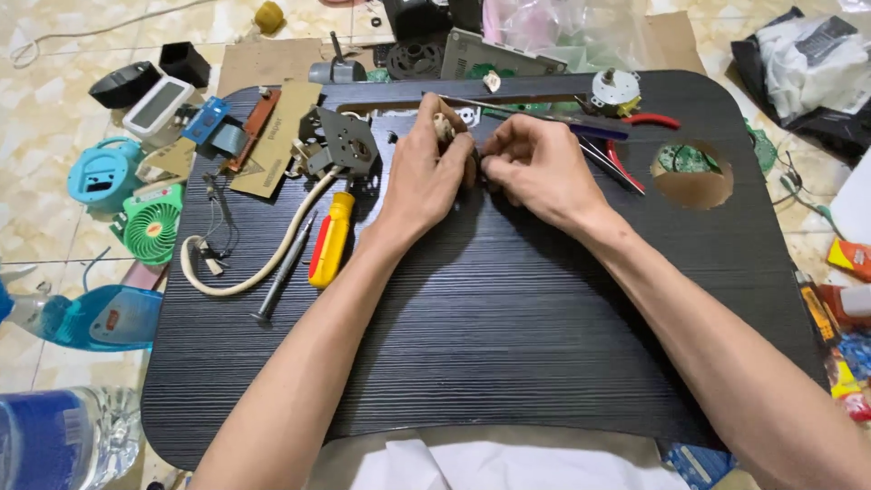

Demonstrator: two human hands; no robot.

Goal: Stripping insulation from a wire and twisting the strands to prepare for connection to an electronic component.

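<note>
The near half of the black lap table (508, 345) is bare, except for the two forearms lying across it. On the left side a yellow screwdriver (330, 238), a thin grey screwdriver (283, 272) and a cream cable (263, 263) block the way. A metal bracket (337, 145) stands just beside the left hand (422, 172). Right of the right hand (535, 163), red pliers (631, 145) and a round hole (694, 177) narrow the passage.
</note>
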